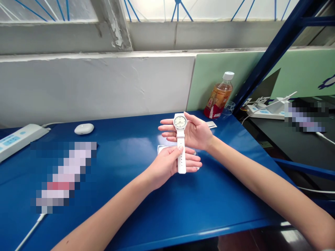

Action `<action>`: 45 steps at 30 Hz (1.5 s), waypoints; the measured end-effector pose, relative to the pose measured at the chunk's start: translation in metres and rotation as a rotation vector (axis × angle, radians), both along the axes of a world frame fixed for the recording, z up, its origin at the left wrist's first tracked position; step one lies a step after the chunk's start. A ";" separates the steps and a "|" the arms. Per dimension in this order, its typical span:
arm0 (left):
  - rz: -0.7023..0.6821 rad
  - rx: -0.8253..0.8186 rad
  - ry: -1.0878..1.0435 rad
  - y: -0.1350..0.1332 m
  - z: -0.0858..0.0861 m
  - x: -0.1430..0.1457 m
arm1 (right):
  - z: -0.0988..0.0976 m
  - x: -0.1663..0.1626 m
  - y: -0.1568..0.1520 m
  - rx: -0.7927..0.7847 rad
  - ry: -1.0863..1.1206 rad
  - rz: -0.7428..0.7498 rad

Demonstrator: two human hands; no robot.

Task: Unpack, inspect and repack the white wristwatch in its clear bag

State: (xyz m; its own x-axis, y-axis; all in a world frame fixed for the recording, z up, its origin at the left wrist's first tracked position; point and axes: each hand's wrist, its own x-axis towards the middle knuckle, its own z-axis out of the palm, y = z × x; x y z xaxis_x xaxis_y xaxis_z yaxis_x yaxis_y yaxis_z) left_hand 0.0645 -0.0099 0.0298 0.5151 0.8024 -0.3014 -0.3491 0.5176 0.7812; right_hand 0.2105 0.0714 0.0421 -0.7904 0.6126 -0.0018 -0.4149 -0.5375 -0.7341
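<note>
Left hand (pixel 167 164), nearest, pinches the lower strap of the one watch (pixel 180 139) between thumb and fingers. Just above that pinch the right hand (pixel 195 134) lies palm up, fingers spread, with the dial resting on them beside the thumb. By the look of it, the watch is out and unfastened, on no wrist. Under the grip one clear case (pixel 161 149) lies on the blue table (pixel 131 209); well beyond stands one bottle (pixel 219 97).

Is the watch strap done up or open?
Open. The white plastic wristwatch lies straight across the right hand, its strap hanging flat, pinched by the left hand.
</note>
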 end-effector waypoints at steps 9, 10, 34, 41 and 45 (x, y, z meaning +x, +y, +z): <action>-0.010 -0.028 -0.017 0.000 -0.001 -0.001 | 0.000 0.001 0.000 0.000 0.005 0.005; -0.009 -0.029 -0.016 0.001 0.000 0.000 | 0.000 0.001 0.000 -0.005 0.010 0.007; 0.068 0.115 -0.028 -0.004 0.000 0.001 | 0.000 -0.006 -0.004 0.125 0.028 -0.139; 0.051 0.144 0.016 -0.005 0.003 0.001 | 0.001 0.001 -0.003 0.124 0.033 -0.018; 0.065 0.133 0.041 -0.004 0.004 0.002 | 0.002 0.001 -0.003 0.102 0.044 -0.027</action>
State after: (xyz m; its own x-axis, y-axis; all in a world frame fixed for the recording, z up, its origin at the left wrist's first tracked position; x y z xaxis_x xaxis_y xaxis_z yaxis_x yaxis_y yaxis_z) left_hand 0.0663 -0.0136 0.0340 0.4501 0.8680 -0.2097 -0.3446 0.3855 0.8560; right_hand 0.2110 0.0688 0.0439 -0.7714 0.6290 0.0958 -0.4614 -0.4494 -0.7649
